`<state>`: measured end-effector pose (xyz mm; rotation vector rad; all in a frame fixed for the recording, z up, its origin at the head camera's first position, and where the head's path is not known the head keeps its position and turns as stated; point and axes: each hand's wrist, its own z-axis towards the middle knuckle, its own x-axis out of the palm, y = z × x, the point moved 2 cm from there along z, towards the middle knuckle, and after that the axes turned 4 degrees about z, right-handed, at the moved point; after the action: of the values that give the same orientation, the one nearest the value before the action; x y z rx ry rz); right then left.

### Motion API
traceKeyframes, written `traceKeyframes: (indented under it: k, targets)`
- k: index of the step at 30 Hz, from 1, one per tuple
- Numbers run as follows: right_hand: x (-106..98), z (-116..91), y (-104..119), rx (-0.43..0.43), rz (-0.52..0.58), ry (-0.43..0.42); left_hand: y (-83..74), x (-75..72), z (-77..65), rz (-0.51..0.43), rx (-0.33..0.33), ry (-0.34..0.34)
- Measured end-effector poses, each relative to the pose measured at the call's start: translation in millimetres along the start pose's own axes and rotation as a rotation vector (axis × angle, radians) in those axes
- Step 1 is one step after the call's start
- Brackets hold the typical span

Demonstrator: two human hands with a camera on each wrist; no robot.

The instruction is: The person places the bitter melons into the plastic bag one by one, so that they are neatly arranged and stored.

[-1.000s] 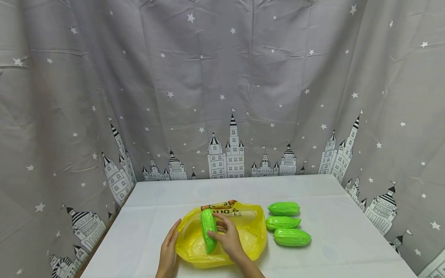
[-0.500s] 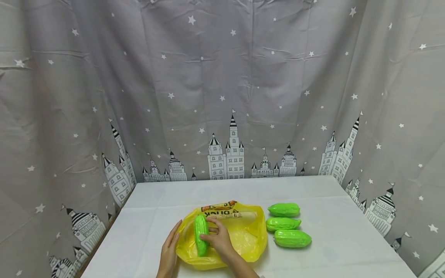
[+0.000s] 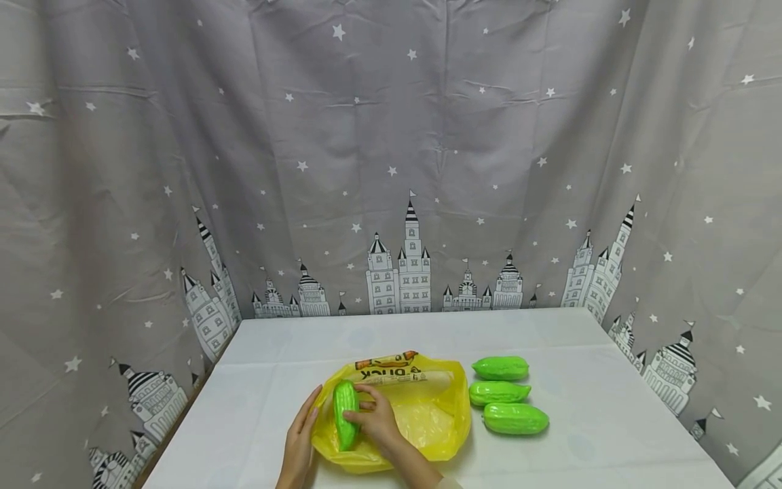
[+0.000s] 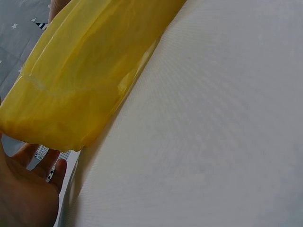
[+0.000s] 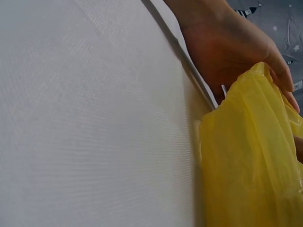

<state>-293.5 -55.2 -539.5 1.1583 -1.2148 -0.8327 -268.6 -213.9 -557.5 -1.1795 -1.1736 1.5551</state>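
In the head view my right hand (image 3: pixel 377 422) grips a bright green ribbed cucumber (image 3: pixel 345 415) between thumb and fingers. The cucumber stands lengthwise inside the left part of a yellow plastic bag (image 3: pixel 455 435) whose mouth is spread wide. My left hand (image 3: pixel 298 438) rests along the bag's left side, its fingers straight. The left wrist view shows the left hand (image 4: pixel 33 184) with its fingers beside the yellow bag wall (image 4: pixel 94 80). In the right wrist view the left hand (image 5: pixel 227 47) is at the bag's edge (image 5: pixel 246 156); the cucumber is hidden there.
Three more green cucumbers, the nearest (image 3: pixel 516 419) among them, lie in a row right of the bag. White cloth covers the table (image 3: pixel 293 353). A grey curtain (image 3: pixel 391 136) with printed castles and stars hangs behind.
The right hand has moved left with the cucumber and slightly down, toward the bag's left side. The left hand and the three cucumbers on the table have hardly moved.
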Motion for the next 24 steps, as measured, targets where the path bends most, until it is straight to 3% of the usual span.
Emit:
traceKeyframes:
  k: [6, 12, 24]
  targets:
    - [0.2, 1.9, -6.0, -0.025, -0.061, 0.020, -1.5, 1.2, -1.3, 0.003, -0.001, -0.001]
    - [0.1, 2.4, -9.8, -0.064, -0.137, -0.003, 0.0, 0.7, -1.0, 0.008, 0.048, 0.001]
    - [7.7, -1.1, -1.6, -0.023, -0.147, -0.049, -2.3, 2.8, -0.7, 0.000, 0.064, 0.000]
